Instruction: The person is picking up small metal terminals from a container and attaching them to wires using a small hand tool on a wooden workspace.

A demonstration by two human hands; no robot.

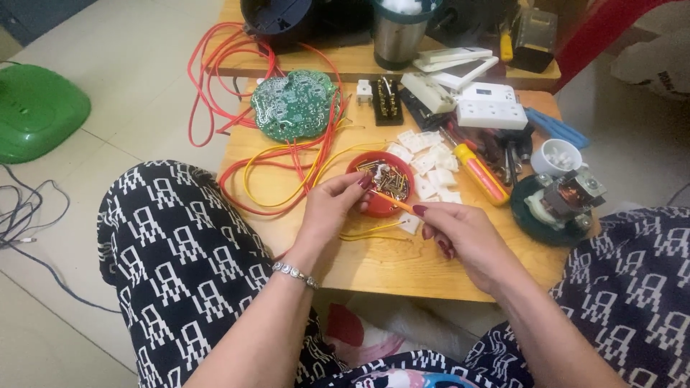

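1. Left hand (332, 205) pinches a small metal piece at the red bowl (374, 207), at 12 o'clock on the table (402, 269).
2. Right hand (460, 233) grips a yellow wire (394, 204), its tip pointing toward 10 o'clock.

The left hand (332, 205) covers the near rim of the red bowl (374, 208) at 7 o'clock; its fingertips mask what they pinch. The small metal parts (388, 179) inside are too fine to identify. The right hand (463, 237) hides the lower run of the yellow wire (399, 205). At 12 o'clock the frame edge cuts off the black housing (277, 18) and the steel cup (395, 32). Both forearms leave the frame at 6 o'clock. The tools (507, 154) overlap indistinctly.
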